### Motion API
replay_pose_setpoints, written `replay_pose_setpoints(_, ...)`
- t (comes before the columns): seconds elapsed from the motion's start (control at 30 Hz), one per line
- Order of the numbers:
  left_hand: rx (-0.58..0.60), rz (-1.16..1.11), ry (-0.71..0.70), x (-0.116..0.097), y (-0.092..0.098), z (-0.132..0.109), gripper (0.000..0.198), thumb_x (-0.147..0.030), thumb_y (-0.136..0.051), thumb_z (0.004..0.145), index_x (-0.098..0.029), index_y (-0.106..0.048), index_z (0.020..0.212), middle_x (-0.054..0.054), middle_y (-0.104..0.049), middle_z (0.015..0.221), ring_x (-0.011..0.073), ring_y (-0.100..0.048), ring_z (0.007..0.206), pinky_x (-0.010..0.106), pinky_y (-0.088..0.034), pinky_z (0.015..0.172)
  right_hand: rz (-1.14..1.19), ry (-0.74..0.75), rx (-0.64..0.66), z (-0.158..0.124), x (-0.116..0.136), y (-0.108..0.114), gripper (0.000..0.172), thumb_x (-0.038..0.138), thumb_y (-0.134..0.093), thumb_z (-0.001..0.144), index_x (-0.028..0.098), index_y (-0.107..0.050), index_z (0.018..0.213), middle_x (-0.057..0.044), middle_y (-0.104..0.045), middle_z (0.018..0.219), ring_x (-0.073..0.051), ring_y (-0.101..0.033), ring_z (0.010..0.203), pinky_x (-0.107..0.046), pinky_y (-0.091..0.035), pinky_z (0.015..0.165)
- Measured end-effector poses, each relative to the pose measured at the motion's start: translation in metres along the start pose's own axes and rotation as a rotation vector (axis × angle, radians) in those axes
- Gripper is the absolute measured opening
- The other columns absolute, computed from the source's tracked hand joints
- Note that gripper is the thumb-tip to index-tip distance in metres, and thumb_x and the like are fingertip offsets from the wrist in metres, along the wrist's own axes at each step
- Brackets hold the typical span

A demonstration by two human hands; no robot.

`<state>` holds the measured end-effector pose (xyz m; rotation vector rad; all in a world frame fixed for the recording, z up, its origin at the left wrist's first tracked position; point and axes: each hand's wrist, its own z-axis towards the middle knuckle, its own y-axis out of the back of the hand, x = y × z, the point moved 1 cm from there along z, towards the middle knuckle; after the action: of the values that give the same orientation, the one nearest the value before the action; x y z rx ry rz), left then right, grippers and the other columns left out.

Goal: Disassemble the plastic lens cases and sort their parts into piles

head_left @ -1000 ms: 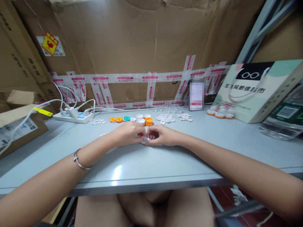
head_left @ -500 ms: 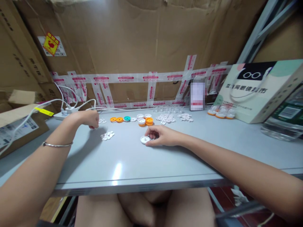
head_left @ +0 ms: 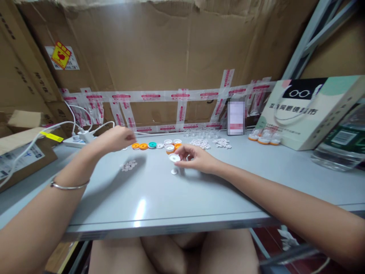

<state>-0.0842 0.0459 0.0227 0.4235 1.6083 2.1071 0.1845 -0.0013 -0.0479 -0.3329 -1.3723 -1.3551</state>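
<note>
White round cap (head_left: pixel 174 157) is up off the desk (head_left: pixel 228 194), just in front of the cap row, tilted a little so I can see into its face. Right hand (head_left: pixel 194 159) has it: grip pinched on the cap's right-hand rim, thumb below, fingers curled. Small white stemmed piece (head_left: pixel 174 172) directly below on the desk, flat base down; looks apart from the cap. Left hand (head_left: pixel 121 137) is above the desk near the row's left end, fingers curled in, blurred; from here I can't tell if its grip has anything. Silver bangle (head_left: pixel 71 187) on that wrist. Row runs orange caps (head_left: pixel 143 145), teal cap (head_left: pixel 152 145), then white ones, with a white-on-orange stack (head_left: pixel 170 148) near the right hand. Loose white discs (head_left: pixel 129 166) nearer the edge, below the left hand. Right of the row: heap of small white parts (head_left: pixel 200 144), smaller heap (head_left: pixel 222 143) beside it, clear plastic pieces (head_left: pixel 201 132) behind. Further out: phone (head_left: pixel 236 116) upright, orange-based clear cups (head_left: pixel 264 140), paper bag (head_left: pixel 285 110) with glasses logo, water bottle (head_left: pixel 339 142). Far left, power strip (head_left: pixel 74 141) with plugs in.
</note>
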Motion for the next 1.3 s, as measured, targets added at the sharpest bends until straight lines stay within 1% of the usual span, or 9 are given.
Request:
replay_pose_setpoints(0.07,-0.175,-0.083,-0.268,-0.040,-0.006,0.000,0.023,-0.029,-0.047,0.081,-0.016,-0.065,0.084,0.005,-0.068,0.082,0.0147,-0.060,0.072,0.024,-0.045,0.066,0.009,0.032,-0.080,0.001,0.001,0.001,0.028,0.031,-0.067,0.066,0.016,-0.056,0.087,0.000,-0.056,0.075,-0.011,-0.050,0.066,-0.025,-0.041,0.063)
replay_pose_setpoints(0.17,-0.208,-0.076,-0.648,-0.089,-0.025,-0.006,0.024,-0.026,-0.041,0.089,-0.016,-0.061,0.097,0.009,-0.066,0.097,0.0160,-0.060,0.087,0.026,-0.046,0.075,-0.007,0.043,-0.120,0.001,0.001,0.002,0.025,0.027,-0.065,0.065,0.016,-0.057,0.085,0.000,-0.056,0.076,-0.011,-0.050,0.066,-0.025,-0.041,0.062)
replay_pose_setpoints(0.27,-0.280,0.025,-0.756,-0.106,-0.042,-0.010,0.024,-0.025,-0.039,0.091,-0.016,-0.062,0.092,0.008,-0.067,0.091,0.0167,-0.061,0.082,0.028,-0.047,0.074,-0.025,0.040,-0.118,0.002,0.000,0.002,0.022,0.021,-0.064,0.061,0.017,-0.058,0.082,0.000,-0.057,0.075,-0.011,-0.051,0.067,-0.025,-0.041,0.062)
replay_pose_setpoints(0.5,-0.276,-0.131,-0.656,-0.085,-0.033,-0.004,0.020,-0.018,-0.041,0.090,-0.015,-0.061,0.088,0.007,-0.064,0.086,0.0130,-0.060,0.079,0.023,-0.047,0.071,0.154,-0.014,-0.108,0.004,-0.002,0.003,0.039,0.035,-0.070,0.063,0.016,-0.058,0.094,-0.001,-0.059,0.076,-0.012,-0.054,0.067,-0.027,-0.044,0.065)
replay_pose_setpoints(0.63,-0.324,-0.134,-0.373,-0.046,-0.020,0.006,0.017,-0.022,-0.045,0.085,-0.014,-0.060,0.081,0.007,-0.061,0.085,0.0142,-0.058,0.080,0.024,-0.045,0.072,0.208,-0.060,-0.125,0.004,-0.004,0.005,0.044,0.038,-0.065,0.070,0.018,-0.054,0.106,-0.003,-0.064,0.080,-0.012,-0.056,0.070,-0.026,-0.044,0.063)
replay_pose_setpoints(0.73,-0.203,-0.036,-0.130,-0.010,-0.022,0.010,0.016,-0.024,-0.048,0.080,-0.014,-0.060,0.077,0.006,-0.062,0.082,0.0150,-0.057,0.074,0.024,-0.043,0.067,0.165,-0.075,-0.125,0.004,-0.006,0.007,0.036,0.038,-0.062,0.074,0.018,-0.057,0.104,-0.005,-0.066,0.085,-0.013,-0.058,0.073,-0.026,-0.044,0.064)
replay_pose_setpoints(0.87,-0.086,0.010,-0.067,0.017,-0.036,0.014,0.014,-0.021,-0.052,0.072,-0.015,-0.062,0.065,0.005,-0.064,0.068,0.0153,-0.056,0.065,0.023,-0.040,0.061,0.138,-0.098,-0.140,0.004,-0.008,0.009,0.032,0.037,-0.061,0.075,0.016,-0.059,0.099,-0.005,-0.067,0.083,-0.014,-0.059,0.074,-0.028,-0.045,0.067)
replay_pose_setpoints(1.07,-0.025,0.020,-0.048,0.019,-0.046,0.017,0.014,-0.021,-0.053,0.072,-0.015,-0.065,0.070,0.007,-0.067,0.073,0.0174,-0.059,0.068,0.024,-0.041,0.062,0.133,-0.082,-0.123,0.005,-0.009,0.009,0.031,0.039,-0.060,0.075,0.016,-0.059,0.096,-0.006,-0.066,0.085,-0.013,-0.059,0.073,-0.028,-0.046,0.069)
replay_pose_setpoints(1.3,-0.062,-0.021,-0.073,0.000,-0.035,0.015,0.021,-0.021,-0.047,0.078,-0.013,-0.066,0.082,0.011,-0.067,0.084,0.0203,-0.060,0.076,0.029,-0.043,0.070,0.102,-0.083,-0.128,0.004,-0.006,0.011,0.032,0.041,-0.060,0.075,0.016,-0.061,0.094,-0.005,-0.066,0.083,-0.014,-0.059,0.073,-0.027,-0.046,0.069)
